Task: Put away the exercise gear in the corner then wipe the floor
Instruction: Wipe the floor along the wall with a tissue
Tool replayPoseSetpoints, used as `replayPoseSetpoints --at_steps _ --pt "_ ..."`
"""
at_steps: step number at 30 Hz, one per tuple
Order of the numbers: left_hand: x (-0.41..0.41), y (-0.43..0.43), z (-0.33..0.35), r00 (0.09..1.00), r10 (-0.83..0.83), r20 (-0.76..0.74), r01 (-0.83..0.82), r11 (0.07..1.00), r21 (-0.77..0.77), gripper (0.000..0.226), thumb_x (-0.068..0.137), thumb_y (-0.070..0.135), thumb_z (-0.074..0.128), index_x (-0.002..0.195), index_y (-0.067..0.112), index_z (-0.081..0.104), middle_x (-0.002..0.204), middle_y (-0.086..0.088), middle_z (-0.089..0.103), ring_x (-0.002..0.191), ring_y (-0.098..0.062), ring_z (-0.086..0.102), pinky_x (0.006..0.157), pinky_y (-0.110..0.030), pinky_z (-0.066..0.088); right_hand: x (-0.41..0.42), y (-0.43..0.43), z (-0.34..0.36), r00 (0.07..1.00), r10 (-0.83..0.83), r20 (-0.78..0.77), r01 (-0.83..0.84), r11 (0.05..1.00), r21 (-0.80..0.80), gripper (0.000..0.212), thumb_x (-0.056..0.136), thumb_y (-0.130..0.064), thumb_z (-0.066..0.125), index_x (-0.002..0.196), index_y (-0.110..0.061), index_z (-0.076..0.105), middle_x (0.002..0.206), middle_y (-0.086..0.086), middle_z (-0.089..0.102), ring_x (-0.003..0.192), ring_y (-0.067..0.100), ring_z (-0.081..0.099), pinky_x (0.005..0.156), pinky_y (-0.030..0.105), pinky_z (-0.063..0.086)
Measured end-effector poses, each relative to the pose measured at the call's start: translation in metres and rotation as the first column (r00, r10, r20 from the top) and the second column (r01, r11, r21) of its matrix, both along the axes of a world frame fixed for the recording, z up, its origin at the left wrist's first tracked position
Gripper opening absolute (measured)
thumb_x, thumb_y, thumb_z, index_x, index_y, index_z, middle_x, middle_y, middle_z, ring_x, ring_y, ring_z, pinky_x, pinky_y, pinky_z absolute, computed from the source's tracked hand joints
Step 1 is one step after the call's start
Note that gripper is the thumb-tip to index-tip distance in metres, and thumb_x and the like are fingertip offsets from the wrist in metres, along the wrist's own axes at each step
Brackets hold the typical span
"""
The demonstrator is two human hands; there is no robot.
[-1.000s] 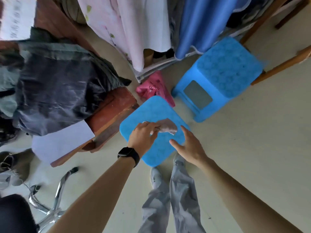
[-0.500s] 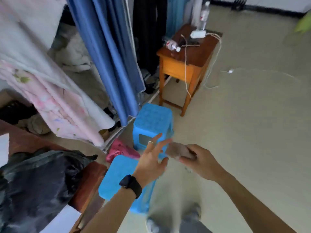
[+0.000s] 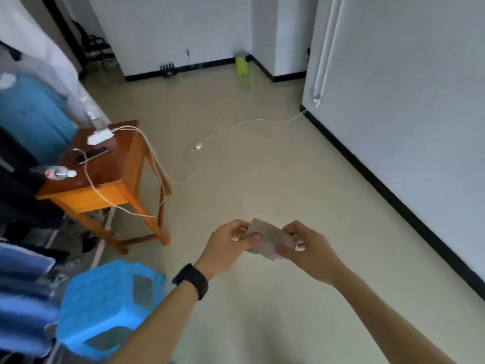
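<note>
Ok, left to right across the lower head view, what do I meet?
Blue stool → wristband → left hand → cloth, pinched by both hands → right hand → black skirting board.

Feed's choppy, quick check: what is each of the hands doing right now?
Left hand: pinching one end of the grey-brown cloth.
Right hand: gripping the cloth's other end.
</note>
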State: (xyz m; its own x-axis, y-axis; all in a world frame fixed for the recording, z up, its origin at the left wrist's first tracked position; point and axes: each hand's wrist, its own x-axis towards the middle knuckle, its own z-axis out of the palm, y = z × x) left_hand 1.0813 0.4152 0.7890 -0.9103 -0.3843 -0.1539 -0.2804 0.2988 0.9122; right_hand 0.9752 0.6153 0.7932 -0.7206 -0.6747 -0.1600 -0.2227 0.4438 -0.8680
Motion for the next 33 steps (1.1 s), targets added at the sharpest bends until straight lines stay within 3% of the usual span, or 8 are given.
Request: replayPoseSetpoints --at_steps 5,11,16,20,22,27,30,33 --pt "-0.122 0.073 0.015 0.974 -0.228 0.002 0.227 0.971 -0.075 0.011 0.080 0.035 0.076 0.090 0.038 0.072 0.084 0.013 0.072 0.081 -0.009 0.064 0.076 -0.028 0.051 -0.079 0.076 0.014 0.989 -0.130 -0.069 0.124 0.990 -0.073 0.045 0.088 -0.039 0.071 0.129 -0.046 0.054 0.109 -0.022 0.063 0.089 0.001 0.062 0.073 0.014 0.049" --pt "-0.231 0.134 0.014 0.898 -0.436 0.056 0.440 0.889 -0.123 0.024 0.079 0.033 0.080 0.098 0.041 0.069 0.084 0.013 0.072 0.080 -0.004 0.066 0.068 -0.016 0.049 -0.147 0.145 -0.009 0.910 -0.378 -0.169 0.370 0.926 -0.078 0.018 0.094 -0.025 0.065 0.108 -0.035 0.070 0.091 -0.023 0.069 0.086 -0.003 0.061 0.073 0.010 0.046" --pt "-0.318 0.173 0.000 0.815 -0.574 0.071 0.578 0.813 -0.065 0.017 0.082 0.025 0.079 0.095 0.032 0.072 0.089 0.011 0.075 0.086 -0.006 0.070 0.074 -0.022 0.054 -0.197 0.183 -0.032 0.813 -0.553 -0.183 0.543 0.833 -0.105 0.021 0.094 -0.017 0.062 0.105 -0.033 0.067 0.098 -0.020 0.069 0.089 0.001 0.065 0.077 0.016 0.051" --pt "-0.392 0.203 -0.021 0.752 -0.657 0.047 0.658 0.746 -0.105 0.012 0.085 0.026 0.075 0.095 0.031 0.072 0.086 0.014 0.073 0.084 -0.002 0.068 0.072 -0.018 0.054 -0.241 0.201 -0.041 0.762 -0.642 -0.090 0.635 0.767 -0.095 0.026 0.093 -0.024 0.066 0.114 -0.039 0.063 0.103 -0.022 0.069 0.087 0.001 0.066 0.076 0.016 0.052" --pt "-0.424 0.219 -0.031 0.704 -0.708 0.062 0.710 0.698 -0.095 0.012 0.086 0.028 0.075 0.097 0.031 0.072 0.087 0.015 0.073 0.084 -0.001 0.068 0.072 -0.017 0.054 -0.259 0.210 -0.047 0.705 -0.705 -0.077 0.702 0.709 -0.063 0.033 0.092 -0.024 0.066 0.119 -0.043 0.063 0.103 -0.023 0.070 0.092 -0.004 0.065 0.078 0.011 0.049" --pt "-0.490 0.266 -0.061 0.517 -0.835 0.190 0.856 0.508 -0.097 0.019 0.085 0.037 0.074 0.103 0.032 0.071 0.094 0.016 0.073 0.086 0.004 0.067 0.070 -0.011 0.050 -0.282 0.241 -0.072 0.520 -0.851 -0.069 0.851 0.523 -0.033 0.027 0.092 -0.012 0.064 0.111 -0.029 0.074 0.099 -0.024 0.070 0.095 -0.010 0.062 0.077 0.009 0.047" --pt "-0.518 0.302 -0.079 0.354 -0.891 0.283 0.935 0.330 -0.129 0.023 0.087 0.042 0.069 0.109 0.033 0.069 0.103 0.019 0.070 0.097 0.002 0.064 0.079 -0.014 0.050 -0.282 0.269 -0.092 0.362 -0.931 -0.042 0.932 0.362 0.011 0.023 0.091 -0.012 0.066 0.104 -0.028 0.076 0.084 -0.026 0.069 0.086 -0.009 0.063 0.069 0.011 0.049" --pt "-0.542 0.339 -0.103 0.266 -0.888 0.376 0.960 0.209 -0.185 0.019 0.092 0.038 0.062 0.110 0.036 0.067 0.111 0.017 0.068 0.108 0.000 0.060 0.091 -0.025 0.050 -0.278 0.303 -0.110 0.230 -0.973 -0.009 0.971 0.229 0.073 0.025 0.090 -0.012 0.067 0.095 -0.035 0.075 0.078 -0.042 0.063 0.081 -0.016 0.061 0.068 0.011 0.046"
